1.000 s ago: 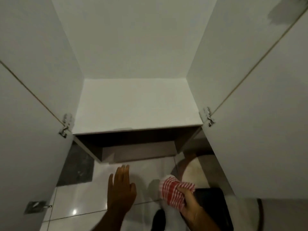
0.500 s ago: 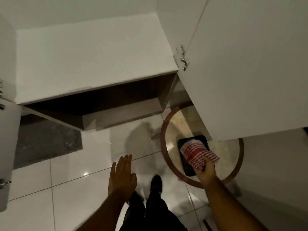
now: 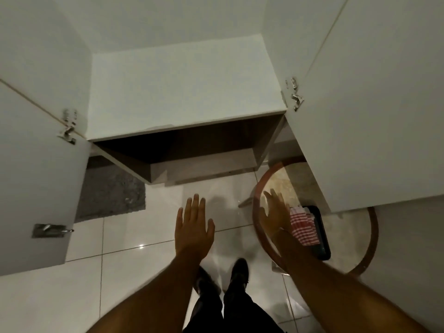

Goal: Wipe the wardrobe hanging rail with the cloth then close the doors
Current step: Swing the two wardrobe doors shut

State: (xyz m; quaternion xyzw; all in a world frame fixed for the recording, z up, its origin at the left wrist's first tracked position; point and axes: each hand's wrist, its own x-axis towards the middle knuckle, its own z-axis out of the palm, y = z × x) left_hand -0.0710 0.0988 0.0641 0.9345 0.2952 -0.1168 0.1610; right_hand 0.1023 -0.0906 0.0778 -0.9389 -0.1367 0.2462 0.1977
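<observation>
The red-and-white striped cloth [image 3: 304,228] lies on a black tray [image 3: 322,241] on the round table. My right hand [image 3: 275,211] hovers just left of the cloth, fingers spread and empty, blurred by motion. My left hand [image 3: 193,225] is held out flat over the floor, open and empty. Both white wardrobe doors stand wide open: the left door [image 3: 36,179] with a metal handle [image 3: 51,230], the right door [image 3: 374,116]. The white wardrobe floor [image 3: 182,92] is bare. The hanging rail is out of view.
A round wood-rimmed table [image 3: 370,239] stands under the right door's lower corner. A grey mat [image 3: 110,193] lies on the glossy white tiles by the left door. My shoes [image 3: 237,270] are close to the table. Metal hinges [image 3: 68,129] sit at both door edges.
My right hand has let go of the cloth, leaving it on the black tray, and lifted away to the left. The view swung back toward the wardrobe.
</observation>
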